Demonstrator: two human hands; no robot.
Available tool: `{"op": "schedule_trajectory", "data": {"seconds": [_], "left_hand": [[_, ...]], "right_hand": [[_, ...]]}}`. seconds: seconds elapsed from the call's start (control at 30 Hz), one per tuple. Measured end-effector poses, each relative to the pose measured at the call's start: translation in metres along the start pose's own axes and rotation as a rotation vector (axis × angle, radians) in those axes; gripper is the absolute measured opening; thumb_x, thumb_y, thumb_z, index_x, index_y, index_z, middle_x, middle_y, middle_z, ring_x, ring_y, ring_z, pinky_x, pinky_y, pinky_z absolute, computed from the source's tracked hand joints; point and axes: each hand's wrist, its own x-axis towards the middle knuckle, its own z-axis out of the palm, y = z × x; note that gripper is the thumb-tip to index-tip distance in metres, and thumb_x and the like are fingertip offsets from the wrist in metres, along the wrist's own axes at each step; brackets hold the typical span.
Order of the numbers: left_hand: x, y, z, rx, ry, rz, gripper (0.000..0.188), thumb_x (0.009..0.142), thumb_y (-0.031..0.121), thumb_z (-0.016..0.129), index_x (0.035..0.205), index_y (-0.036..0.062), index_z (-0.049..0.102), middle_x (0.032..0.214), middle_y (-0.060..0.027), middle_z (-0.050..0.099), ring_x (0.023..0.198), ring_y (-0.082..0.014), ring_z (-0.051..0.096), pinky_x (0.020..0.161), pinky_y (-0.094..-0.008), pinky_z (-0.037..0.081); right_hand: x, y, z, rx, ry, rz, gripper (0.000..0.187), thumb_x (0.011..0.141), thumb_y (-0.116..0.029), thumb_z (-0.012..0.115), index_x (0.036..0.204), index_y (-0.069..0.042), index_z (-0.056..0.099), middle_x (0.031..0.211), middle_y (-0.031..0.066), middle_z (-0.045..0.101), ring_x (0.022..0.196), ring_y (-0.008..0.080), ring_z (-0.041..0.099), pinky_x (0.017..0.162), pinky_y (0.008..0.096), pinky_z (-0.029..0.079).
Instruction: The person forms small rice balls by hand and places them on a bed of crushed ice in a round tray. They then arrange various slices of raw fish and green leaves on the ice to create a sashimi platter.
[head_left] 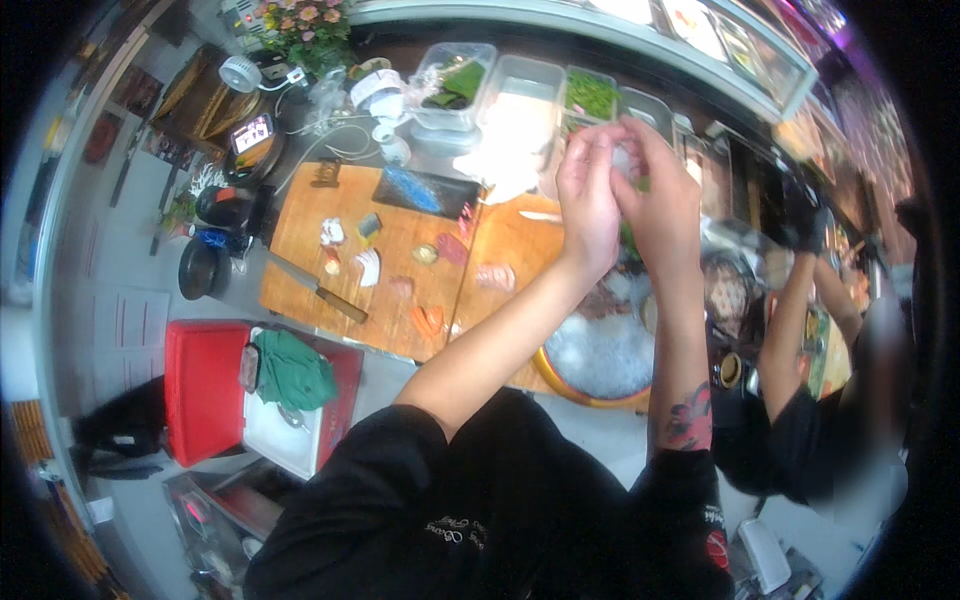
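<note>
My left hand [588, 200] and my right hand [660, 180] are raised together over the far side of the wooden cutting board [300, 235]. Both have curled fingers, cupped against each other. A small whitish lump [621, 159] shows between them; its kind is unclear, and the fingers hide most of it. Below and to the left, the board bears a knife [340, 304] with a wooden handle, orange fish pieces [427, 320], pale pink slices [495, 276], a dark red slice [453, 248] and a white sliced piece [368, 267].
Clear containers [458, 85] of greens stand behind the board, beside a black tray [445, 192]. A round tub [545, 370] with a yellow-orange rim is below my right forearm. A red cooler [205, 390] stands open at left. Another person [800, 400] works at right.
</note>
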Motion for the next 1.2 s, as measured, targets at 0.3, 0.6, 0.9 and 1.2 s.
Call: {"op": "schedule_trajectory", "data": {"seconds": [0.3,0.6,0.9,1.2], "left_hand": [[-0.068,0.005,0.06,0.374,-0.058,0.35,0.044,0.114,0.028,0.041,0.146,0.0002,0.052,0.144,-0.0168,0.058,0.138,-0.0254,0.05,0.119,-0.0391,0.037],[-0.114,0.032,0.011,-0.259,-0.039,-0.469,0.042,0.113,0.033,0.042,0.141,0.0033,0.053,0.141,-0.0132,0.059,0.132,-0.0222,0.057,0.111,-0.0397,0.048],[-0.2,-0.025,-0.045,0.262,0.076,-0.459,0.047,0.107,0.011,0.054,0.152,0.0001,0.047,0.154,-0.0124,0.053,0.142,-0.0228,0.05,0.12,-0.039,0.038],[-0.249,-0.024,-0.091,1.464,-0.707,-0.083,0.082,0.09,0.026,0.074,0.159,0.0014,0.036,0.162,-0.0201,0.04,0.152,-0.0441,0.031,0.123,-0.0548,0.023]], "right_hand": [[-0.034,-0.001,-0.053,-0.068,0.201,-0.296,0.023,0.082,-0.011,0.074,0.105,-0.007,0.076,0.097,0.0161,0.07,0.09,0.0373,0.07,0.082,0.0452,0.057],[-0.09,0.005,-0.058,-0.065,-0.044,-0.271,0.041,0.072,-0.018,0.084,0.112,-0.017,0.078,0.123,0.0054,0.061,0.12,0.0286,0.053,0.098,0.0427,0.039],[-0.218,0.033,-0.049,0.302,-0.28,0.273,0.054,0.08,-0.01,0.081,0.131,-0.007,0.067,0.135,0.0158,0.061,0.123,0.0371,0.06,0.104,0.0435,0.049],[-0.314,0.074,-0.031,0.222,-0.132,0.468,0.028,0.083,-0.006,0.079,0.111,-0.004,0.074,0.108,0.0108,0.073,0.106,0.0305,0.068,0.087,0.0393,0.054]]}}
